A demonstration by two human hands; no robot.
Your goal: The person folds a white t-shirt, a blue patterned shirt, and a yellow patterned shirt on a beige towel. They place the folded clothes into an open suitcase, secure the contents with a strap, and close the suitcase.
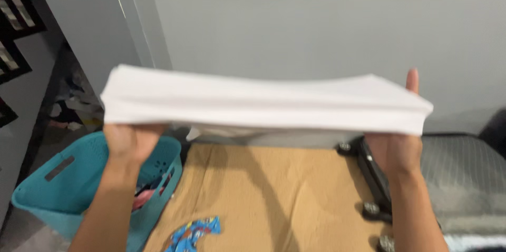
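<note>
Holding folded white cloth, left hand, right hand, teal basket below-left

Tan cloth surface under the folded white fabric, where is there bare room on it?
The tan surface lies bare between the teal basket and the black wheeled frame. A blue patterned piece crowds its near edge.

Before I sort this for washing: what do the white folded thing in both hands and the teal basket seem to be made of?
White folded thing: looks like soft matte cloth, probably cotton knit; it sags between the left hand and right hand, with layered fold edges. Teal basket: seemingly moulded plastic, smooth, with perforated walls and a cut-out handle slot.
</note>
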